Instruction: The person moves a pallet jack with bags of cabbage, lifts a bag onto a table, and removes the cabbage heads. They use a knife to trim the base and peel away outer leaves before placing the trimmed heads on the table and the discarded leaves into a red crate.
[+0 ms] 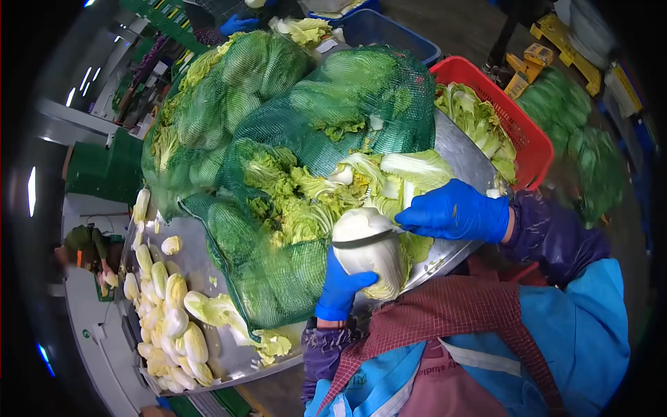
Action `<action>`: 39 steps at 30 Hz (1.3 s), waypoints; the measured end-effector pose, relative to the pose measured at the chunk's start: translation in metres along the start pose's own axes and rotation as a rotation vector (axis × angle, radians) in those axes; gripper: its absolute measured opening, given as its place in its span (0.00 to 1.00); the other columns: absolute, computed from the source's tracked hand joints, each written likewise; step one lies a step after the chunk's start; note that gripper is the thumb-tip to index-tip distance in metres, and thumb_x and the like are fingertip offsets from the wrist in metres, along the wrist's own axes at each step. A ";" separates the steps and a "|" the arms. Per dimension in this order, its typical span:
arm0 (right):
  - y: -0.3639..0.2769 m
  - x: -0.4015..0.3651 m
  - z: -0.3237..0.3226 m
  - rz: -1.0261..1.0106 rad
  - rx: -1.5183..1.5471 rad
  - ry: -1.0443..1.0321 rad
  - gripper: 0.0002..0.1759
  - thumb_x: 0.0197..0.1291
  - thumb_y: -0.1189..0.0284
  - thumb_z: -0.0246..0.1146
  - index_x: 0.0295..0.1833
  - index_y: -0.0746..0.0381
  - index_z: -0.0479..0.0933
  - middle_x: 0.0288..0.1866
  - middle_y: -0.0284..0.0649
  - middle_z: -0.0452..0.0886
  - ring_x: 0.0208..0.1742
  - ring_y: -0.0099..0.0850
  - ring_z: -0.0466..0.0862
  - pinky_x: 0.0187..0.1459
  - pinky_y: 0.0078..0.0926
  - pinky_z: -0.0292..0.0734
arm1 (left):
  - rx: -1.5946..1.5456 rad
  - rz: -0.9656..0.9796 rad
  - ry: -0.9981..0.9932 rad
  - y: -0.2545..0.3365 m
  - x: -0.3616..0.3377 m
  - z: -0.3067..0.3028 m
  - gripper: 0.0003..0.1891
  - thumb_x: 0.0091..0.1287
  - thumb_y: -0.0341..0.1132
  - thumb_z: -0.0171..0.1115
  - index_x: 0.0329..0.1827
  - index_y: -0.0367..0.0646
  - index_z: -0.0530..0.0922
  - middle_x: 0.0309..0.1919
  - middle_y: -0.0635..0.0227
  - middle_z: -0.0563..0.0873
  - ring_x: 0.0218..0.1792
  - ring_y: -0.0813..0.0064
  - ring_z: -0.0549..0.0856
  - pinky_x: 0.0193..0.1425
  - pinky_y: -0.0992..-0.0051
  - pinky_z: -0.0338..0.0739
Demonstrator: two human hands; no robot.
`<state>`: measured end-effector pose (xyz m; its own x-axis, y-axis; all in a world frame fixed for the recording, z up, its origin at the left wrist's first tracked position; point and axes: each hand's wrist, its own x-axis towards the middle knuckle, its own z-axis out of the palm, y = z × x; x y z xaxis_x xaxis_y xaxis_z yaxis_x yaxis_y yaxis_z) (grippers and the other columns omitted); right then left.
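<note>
My left hand (345, 283), in a blue glove, is wrapped round a whitish cabbage head (382, 264) from below and the left. In my gloved right hand (455, 212) is a knife, its handle hidden by the fingers; the dark blade (363, 240) lies across the base end of the cabbage. Loose yellow-green leaves (306, 215) lie just beyond the cabbage, and white-ribbed leaves (417, 167) are near my right hand. Green mesh sacks (347, 90) of cabbages stand on the metal table (222, 278).
Several small trimmed cabbages (170, 326) are heaped at the table's left end. A red basket (531, 149) with leaves stands at the right, a blue bin (389, 31) at the back. Another person's blue-gloved hand (238, 25) shows at the top; another person (87, 247) is far left.
</note>
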<state>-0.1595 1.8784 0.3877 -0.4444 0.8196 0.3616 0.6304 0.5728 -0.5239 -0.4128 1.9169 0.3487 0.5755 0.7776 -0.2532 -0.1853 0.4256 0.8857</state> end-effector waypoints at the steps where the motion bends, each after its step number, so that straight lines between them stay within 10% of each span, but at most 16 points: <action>1: -0.001 0.000 0.001 -0.066 -0.009 0.008 0.14 0.56 0.69 0.58 0.49 0.50 0.72 0.30 0.36 0.77 0.28 0.37 0.79 0.27 0.29 0.74 | 0.049 0.000 -0.055 0.000 -0.001 -0.002 0.51 0.34 0.40 0.78 0.63 0.37 0.58 0.55 0.59 0.72 0.54 0.63 0.74 0.58 0.65 0.70; 10: -0.007 -0.012 0.008 -0.119 -0.309 -0.010 0.16 0.50 0.73 0.59 0.47 0.51 0.74 0.25 0.34 0.75 0.23 0.30 0.79 0.22 0.25 0.73 | 0.091 -0.166 -0.240 0.013 -0.018 0.026 0.51 0.31 0.46 0.78 0.61 0.38 0.61 0.55 0.61 0.71 0.57 0.67 0.71 0.62 0.68 0.63; 12: 0.031 -0.030 0.011 0.366 -0.089 -0.230 0.13 0.53 0.71 0.59 0.46 0.53 0.74 0.25 0.35 0.76 0.25 0.31 0.80 0.22 0.25 0.74 | 0.366 0.190 -0.539 0.031 -0.009 0.036 0.47 0.34 0.46 0.77 0.59 0.38 0.64 0.54 0.62 0.73 0.56 0.68 0.72 0.62 0.68 0.63; 14: 0.055 -0.044 0.018 0.309 -0.207 -0.204 0.13 0.57 0.67 0.59 0.48 0.55 0.74 0.26 0.35 0.77 0.27 0.30 0.80 0.26 0.24 0.76 | 0.323 0.198 -0.543 0.026 -0.012 0.025 0.41 0.39 0.44 0.75 0.58 0.38 0.67 0.53 0.62 0.74 0.56 0.68 0.73 0.61 0.67 0.65; 17: 0.012 -0.008 0.007 0.354 0.506 0.022 0.21 0.55 0.60 0.62 0.54 0.56 0.72 0.29 0.39 0.79 0.32 0.29 0.80 0.36 0.27 0.74 | -0.005 -0.111 -0.172 -0.002 -0.018 -0.006 0.31 0.57 0.42 0.62 0.61 0.40 0.64 0.58 0.59 0.72 0.57 0.65 0.73 0.61 0.63 0.68; 21: -0.017 0.020 0.011 0.488 0.748 -0.161 0.29 0.51 0.58 0.66 0.55 0.62 0.70 0.36 0.38 0.78 0.36 0.25 0.77 0.40 0.22 0.71 | -0.729 0.117 -0.291 -0.015 -0.008 0.005 0.28 0.70 0.51 0.38 0.65 0.40 0.59 0.60 0.55 0.69 0.57 0.61 0.73 0.60 0.61 0.70; 24: -0.019 0.025 0.018 0.635 1.160 0.038 0.34 0.47 0.54 0.68 0.54 0.64 0.70 0.36 0.39 0.78 0.36 0.25 0.76 0.38 0.23 0.71 | -0.321 -0.182 0.172 0.024 -0.006 0.030 0.42 0.58 0.61 0.52 0.69 0.45 0.53 0.64 0.57 0.63 0.62 0.57 0.66 0.65 0.57 0.63; 28: -0.018 0.025 0.027 0.643 0.669 -0.045 0.34 0.42 0.51 0.68 0.50 0.63 0.70 0.31 0.46 0.78 0.32 0.36 0.79 0.36 0.31 0.73 | -0.074 0.065 0.199 -0.005 0.000 0.011 0.41 0.50 0.38 0.68 0.66 0.39 0.55 0.58 0.58 0.69 0.57 0.64 0.72 0.60 0.67 0.69; 35: -0.019 0.025 0.029 0.687 0.398 -0.017 0.29 0.43 0.60 0.62 0.51 0.64 0.69 0.34 0.55 0.78 0.37 0.50 0.79 0.39 0.40 0.73 | 0.195 0.235 0.253 -0.013 0.006 0.005 0.41 0.48 0.33 0.69 0.65 0.38 0.56 0.58 0.59 0.69 0.57 0.65 0.71 0.59 0.68 0.68; 39: 0.010 0.013 0.047 0.624 0.504 0.222 0.31 0.42 0.65 0.62 0.55 0.63 0.68 0.34 0.54 0.79 0.35 0.49 0.80 0.39 0.36 0.75 | -0.172 0.036 0.259 -0.016 -0.002 -0.004 0.39 0.53 0.42 0.66 0.65 0.41 0.57 0.59 0.57 0.68 0.59 0.61 0.70 0.61 0.63 0.67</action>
<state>-0.1888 1.8947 0.3513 0.0617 0.9981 0.0058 0.3350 -0.0152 -0.9421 -0.4147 1.9101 0.3337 0.3482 0.8763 -0.3330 -0.3464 0.4503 0.8229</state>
